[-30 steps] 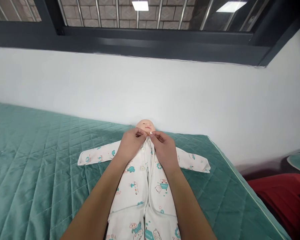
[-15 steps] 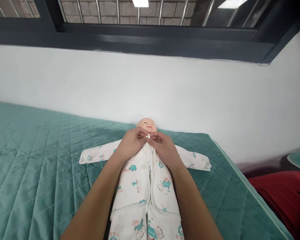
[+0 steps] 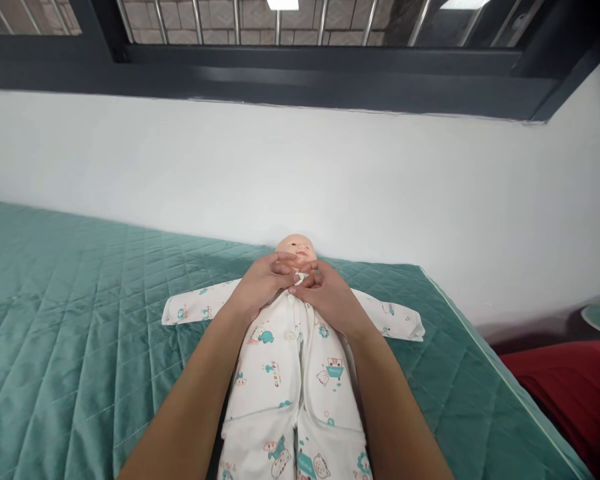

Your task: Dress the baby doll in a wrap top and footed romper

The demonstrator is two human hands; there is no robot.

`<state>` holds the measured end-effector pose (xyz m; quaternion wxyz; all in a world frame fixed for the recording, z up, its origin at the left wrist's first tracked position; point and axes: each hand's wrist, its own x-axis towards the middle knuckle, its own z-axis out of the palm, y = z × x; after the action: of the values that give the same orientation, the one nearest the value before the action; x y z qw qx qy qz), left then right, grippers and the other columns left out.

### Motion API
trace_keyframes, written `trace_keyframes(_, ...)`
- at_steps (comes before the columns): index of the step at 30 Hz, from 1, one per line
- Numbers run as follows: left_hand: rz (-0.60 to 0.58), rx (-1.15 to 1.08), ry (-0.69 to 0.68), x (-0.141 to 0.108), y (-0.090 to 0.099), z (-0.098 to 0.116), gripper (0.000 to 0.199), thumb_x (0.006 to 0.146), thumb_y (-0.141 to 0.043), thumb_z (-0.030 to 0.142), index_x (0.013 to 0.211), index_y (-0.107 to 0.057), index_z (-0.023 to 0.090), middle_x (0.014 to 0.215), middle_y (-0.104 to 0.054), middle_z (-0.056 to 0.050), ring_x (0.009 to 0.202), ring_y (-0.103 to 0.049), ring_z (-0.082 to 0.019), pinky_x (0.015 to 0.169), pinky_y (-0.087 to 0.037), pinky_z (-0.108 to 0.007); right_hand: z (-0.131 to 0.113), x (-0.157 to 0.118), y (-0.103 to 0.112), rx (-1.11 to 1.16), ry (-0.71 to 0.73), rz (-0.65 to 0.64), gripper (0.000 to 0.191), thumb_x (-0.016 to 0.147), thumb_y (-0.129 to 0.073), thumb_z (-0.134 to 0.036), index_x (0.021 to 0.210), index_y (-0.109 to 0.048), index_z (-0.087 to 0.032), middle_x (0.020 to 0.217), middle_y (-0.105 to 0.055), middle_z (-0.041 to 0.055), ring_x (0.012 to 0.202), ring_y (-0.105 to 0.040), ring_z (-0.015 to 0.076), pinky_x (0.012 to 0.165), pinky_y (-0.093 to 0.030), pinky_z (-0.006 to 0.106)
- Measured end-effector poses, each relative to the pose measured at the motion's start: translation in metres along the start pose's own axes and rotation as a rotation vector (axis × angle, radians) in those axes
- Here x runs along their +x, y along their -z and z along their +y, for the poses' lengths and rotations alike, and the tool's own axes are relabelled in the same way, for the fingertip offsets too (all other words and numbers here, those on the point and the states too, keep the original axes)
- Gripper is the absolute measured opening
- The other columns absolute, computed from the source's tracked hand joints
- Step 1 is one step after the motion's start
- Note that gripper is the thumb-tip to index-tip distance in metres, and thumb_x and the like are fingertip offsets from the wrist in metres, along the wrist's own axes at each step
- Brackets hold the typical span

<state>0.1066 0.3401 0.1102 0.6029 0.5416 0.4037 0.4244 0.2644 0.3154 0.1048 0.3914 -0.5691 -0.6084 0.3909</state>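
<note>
A doll (image 3: 297,245) lies on its back, its head near the wall, wearing a white printed outfit (image 3: 273,360) with both sleeves spread sideways. At the neck of the outfit, my left hand (image 3: 267,283) pinches the collar edge from the left. My right hand (image 3: 327,293) closes its fingertips on the same collar from the right, nearly touching the left fingertips. Below the hands a pale button shows on the front. The front edges lie close together down the middle, with a narrow dark gap lower down.
A green quilted cover (image 3: 80,347) lies beneath the doll. The white wall (image 3: 230,167) rises behind it, under a dark window frame (image 3: 305,80) with metal bars. Something red (image 3: 565,380) is beyond the cover's right edge.
Both hands remain at the collar, and the right fingertips have shifted slightly left and lower on it. The view has moved a little, with the doll appearing slightly farther right.
</note>
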Motion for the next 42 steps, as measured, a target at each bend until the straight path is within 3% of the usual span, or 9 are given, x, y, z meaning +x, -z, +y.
trace_keyframes(5,0.011,0.354,-0.139,0.001,0.005,0.003,0.03,0.077,-0.059,0.022,0.104,-0.071,0.02,0.088,-0.066,-0.002,0.076,-0.061,-0.015,0.074,-0.048,-0.029,-0.001,-0.003,0.004,0.07,0.013,-0.023,0.044,0.075,-0.071,-0.035,0.117,-0.058,-0.027,0.085,-0.069,-0.0014,0.08,-0.064,0.0171,0.075,-0.047,0.031)
trace_keyframes(10,-0.004,0.562,-0.228,0.002,0.01,0.0,0.027,0.084,-0.055,0.024,0.106,-0.071,0.023,0.1,-0.066,-0.003,0.088,-0.061,-0.017,0.086,-0.048,-0.03,0.001,-0.002,0.008,0.161,0.003,-0.04,0.026,0.082,-0.063,-0.037,0.103,-0.061,-0.023,0.07,-0.063,-0.004,0.058,-0.053,0.0108,0.06,-0.042,0.026)
trace_keyframes(13,-0.033,0.639,-0.277,0.001,0.011,-0.001,0.027,0.09,-0.05,0.025,0.104,-0.073,0.023,0.113,-0.065,-0.005,0.104,-0.06,-0.019,0.099,-0.044,-0.033,0.005,0.002,0.005,0.232,0.011,0.055,0.017,0.082,-0.059,-0.035,0.092,-0.06,-0.021,0.074,-0.065,-0.003,0.053,-0.048,0.0091,0.055,-0.038,0.024)
trace_keyframes(16,-0.029,0.688,-0.265,0.0,0.01,-0.001,0.031,0.092,-0.046,0.023,0.107,-0.073,0.023,0.116,-0.063,-0.006,0.111,-0.059,-0.02,0.105,-0.041,-0.034,0.008,0.005,-0.001,0.088,0.049,0.168,0.02,0.082,-0.059,-0.038,0.077,-0.063,-0.019,0.068,-0.062,-0.0025,0.056,-0.048,0.0105,0.056,-0.037,0.025)
trace_keyframes(19,-0.027,0.689,-0.259,0.0,0.008,0.0,0.032,0.092,-0.047,0.022,0.109,-0.074,0.023,0.116,-0.064,-0.006,0.111,-0.06,-0.021,0.106,-0.041,-0.034,0.008,0.004,-0.005,-0.105,0.101,0.24,0.031,0.084,-0.056,-0.041,0.067,-0.066,-0.018,0.062,-0.06,-0.0013,0.063,-0.051,0.0138,0.061,-0.037,0.027)
trace_keyframes(27,0.01,0.669,-0.315,0.005,0.011,-0.01,0.031,0.09,-0.049,0.019,0.106,-0.074,0.022,0.113,-0.066,-0.007,0.112,-0.06,-0.022,0.105,-0.041,-0.037,0.003,-0.002,-0.012,-0.215,0.126,0.327,0.033,0.087,-0.052,-0.042,0.076,-0.074,-0.02,0.079,-0.07,0.0026,0.079,-0.06,0.0196,0.073,-0.041,0.03)
trace_keyframes(32,0.238,0.517,-0.377,-0.011,0.005,-0.013,0.024,0.087,-0.052,0.019,0.098,-0.072,0.018,0.103,-0.069,-0.006,0.098,-0.063,-0.019,0.093,-0.046,-0.033,0.001,-0.029,-0.016,-0.222,0.176,0.345,0.028,0.087,-0.051,-0.036,0.098,-0.073,-0.021,0.097,-0.07,0.0048,0.087,-0.061,0.0201,0.081,-0.044,0.032)
trace_keyframes(35,0.342,0.386,-0.408,-0.026,-0.001,-0.013,0.018,0.085,-0.054,0.021,0.092,-0.07,0.017,0.097,-0.071,-0.005,0.088,-0.062,-0.017,0.085,-0.047,-0.029,-0.002,-0.054,-0.022,-0.182,0.181,0.451,0.028,0.089,-0.05,-0.041,0.094,-0.068,-0.021,0.085,-0.068,0.0035,0.079,-0.06,0.0191,0.076,-0.045,0.031)
trace_keyframes(42,0.288,0.338,-0.358,-0.053,0.0,-0.028,0.023,0.087,-0.054,0.036,0.089,-0.068,0.018,0.089,-0.069,-0.003,0.084,-0.06,-0.017,0.079,-0.043,-0.028,-0.004,-0.078,-0.037,-0.264,0.122,0.393,0.032,0.081,-0.061,-0.049,0.097,-0.057,-0.021,0.085,-0.063,0.003,0.078,-0.059,0.0198,0.072,-0.044,0.031)
